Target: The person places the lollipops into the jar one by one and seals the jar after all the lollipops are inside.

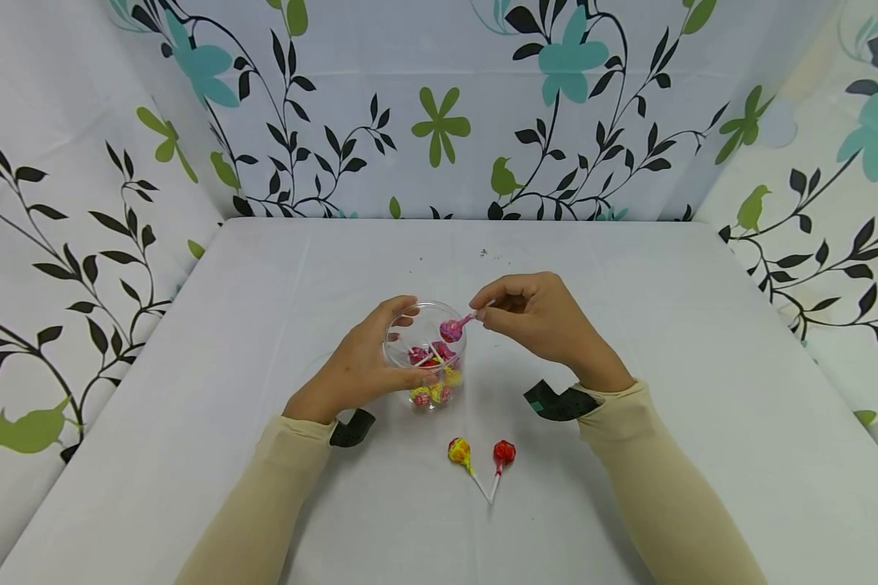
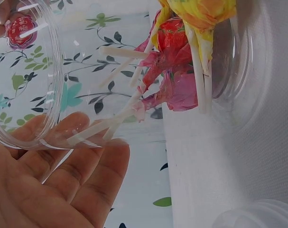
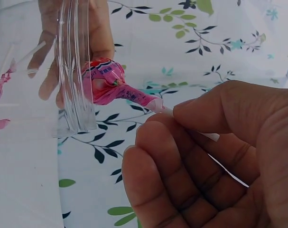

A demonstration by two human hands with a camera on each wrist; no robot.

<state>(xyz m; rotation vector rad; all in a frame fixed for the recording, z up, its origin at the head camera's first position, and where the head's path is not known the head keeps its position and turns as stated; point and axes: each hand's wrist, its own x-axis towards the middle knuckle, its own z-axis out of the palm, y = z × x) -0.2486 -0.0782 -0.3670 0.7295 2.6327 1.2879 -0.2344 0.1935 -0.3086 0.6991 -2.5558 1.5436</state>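
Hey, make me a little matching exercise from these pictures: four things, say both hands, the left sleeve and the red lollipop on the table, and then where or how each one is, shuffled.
Column one
1. Left hand
2. Right hand
3. Left sleeve
4. Red lollipop

Column two
A. Beige in colour
B. Lies on the table near a yellow lollipop
C. Holds a pink lollipop
D. Grips the clear container

Right pairs: 1-D, 2-C, 3-A, 4-B
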